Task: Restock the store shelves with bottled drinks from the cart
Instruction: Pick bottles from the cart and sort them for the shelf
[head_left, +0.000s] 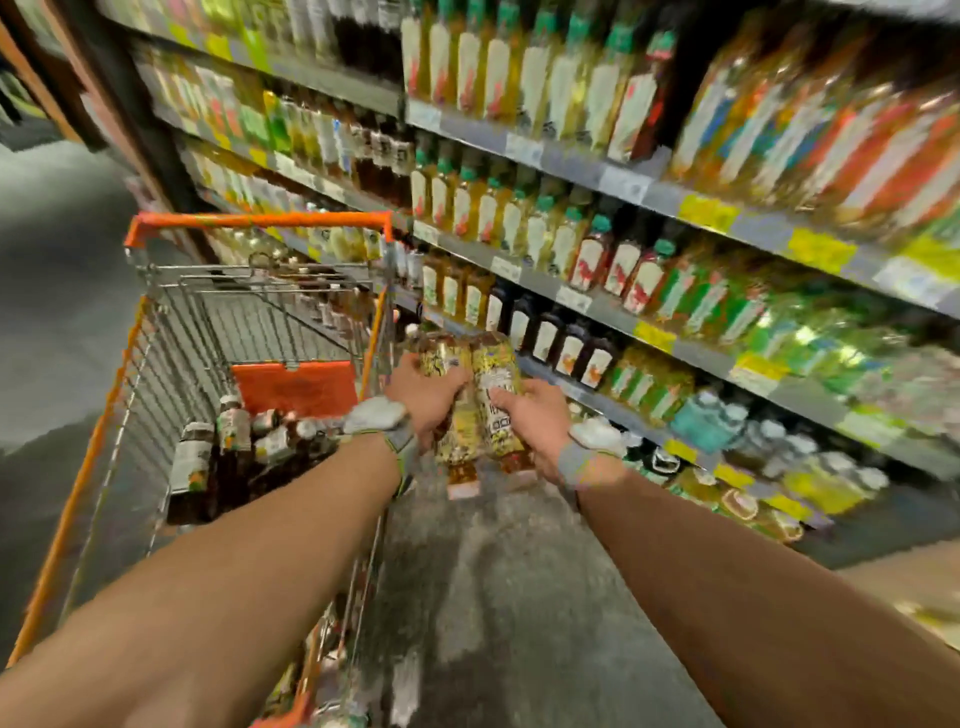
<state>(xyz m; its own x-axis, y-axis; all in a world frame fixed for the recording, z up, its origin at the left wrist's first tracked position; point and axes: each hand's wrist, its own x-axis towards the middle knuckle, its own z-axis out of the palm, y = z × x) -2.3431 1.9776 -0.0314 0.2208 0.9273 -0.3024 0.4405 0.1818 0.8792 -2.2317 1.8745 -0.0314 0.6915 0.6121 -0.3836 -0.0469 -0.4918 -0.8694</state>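
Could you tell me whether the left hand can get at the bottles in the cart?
Reach, probably yes: the open-topped cart sits beside the left hand. But that hand grips a bottle, so it likely cannot take another.

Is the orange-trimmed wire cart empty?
No, several dark white-labelled bottles stand inside the orange-trimmed wire cart.

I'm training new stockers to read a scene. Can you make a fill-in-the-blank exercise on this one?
1. The left hand and right hand together hold ____ bottles.
2. The cart stands on the person's ____ side.
3. The shelves stand on the person's ____ side.
Missing words: two; left; right.
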